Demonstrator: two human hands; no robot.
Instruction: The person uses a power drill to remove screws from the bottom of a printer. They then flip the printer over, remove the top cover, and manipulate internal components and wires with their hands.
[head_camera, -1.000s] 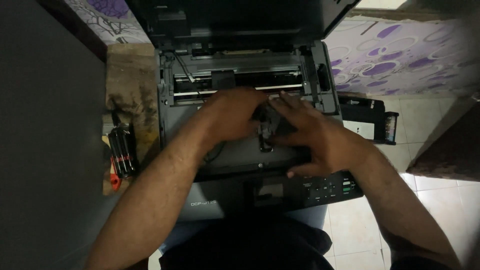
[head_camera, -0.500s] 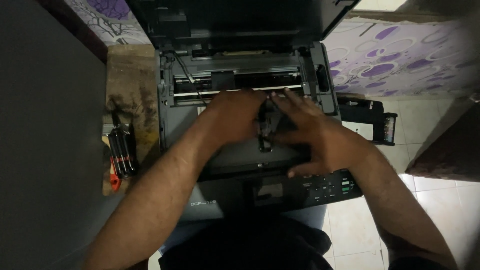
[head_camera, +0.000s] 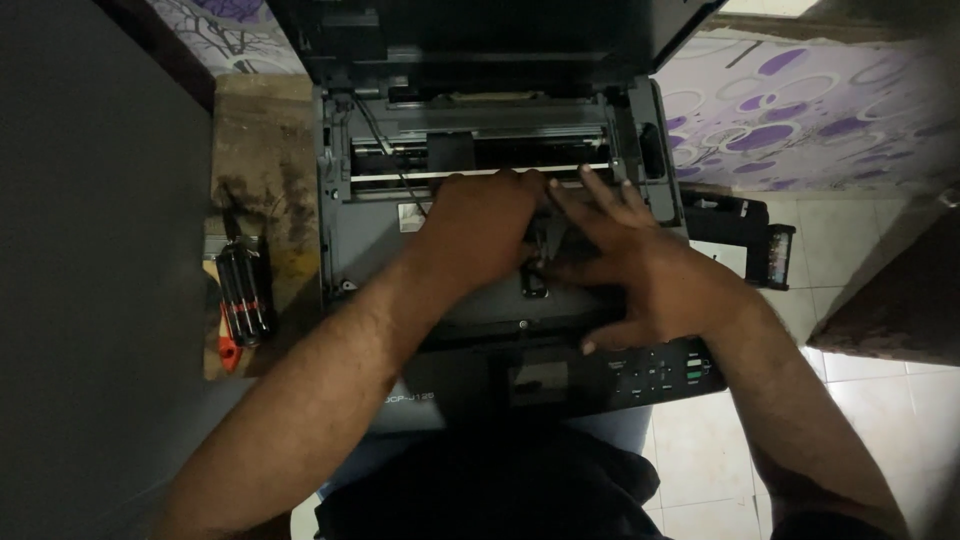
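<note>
Both hands inside opened printer (head_camera: 400, 240), left hand (head_camera: 480, 225) closed on small black part (head_camera: 535, 262), right hand (head_camera: 640, 270) spread flat beside; rigid, likely fragile, grip edges

Both forearms are bare with no sleeves, watch or rings on the hands, and a dark garment covers the lap.

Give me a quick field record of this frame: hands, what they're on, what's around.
device: dark printer, lid raised, insides exposed
left hand: down inside the printer, over a small black part
right hand: fingers spread, resting on the same part; grip hidden
rail: metal rod across the printer, behind the hands
control panel: front right, near the right wrist
left of printer: screwdriver set on a worn wooden surface
</note>
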